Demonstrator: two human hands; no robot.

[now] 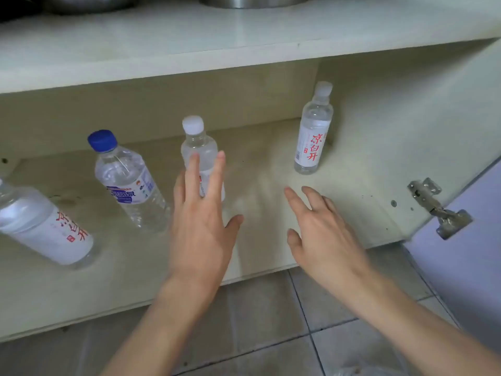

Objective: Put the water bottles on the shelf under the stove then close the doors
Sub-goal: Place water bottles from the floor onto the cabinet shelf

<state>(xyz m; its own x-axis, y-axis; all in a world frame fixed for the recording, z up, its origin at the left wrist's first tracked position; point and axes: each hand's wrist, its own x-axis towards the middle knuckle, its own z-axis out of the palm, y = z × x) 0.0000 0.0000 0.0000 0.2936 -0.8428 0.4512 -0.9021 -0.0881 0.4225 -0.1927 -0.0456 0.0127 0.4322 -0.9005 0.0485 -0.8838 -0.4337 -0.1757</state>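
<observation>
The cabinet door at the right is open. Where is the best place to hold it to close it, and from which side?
Probably grip the free edge of the open door, away from the hinge, with the right hand, coming from its outer side. That edge lies out of view, so no handle can be confirmed.
</observation>
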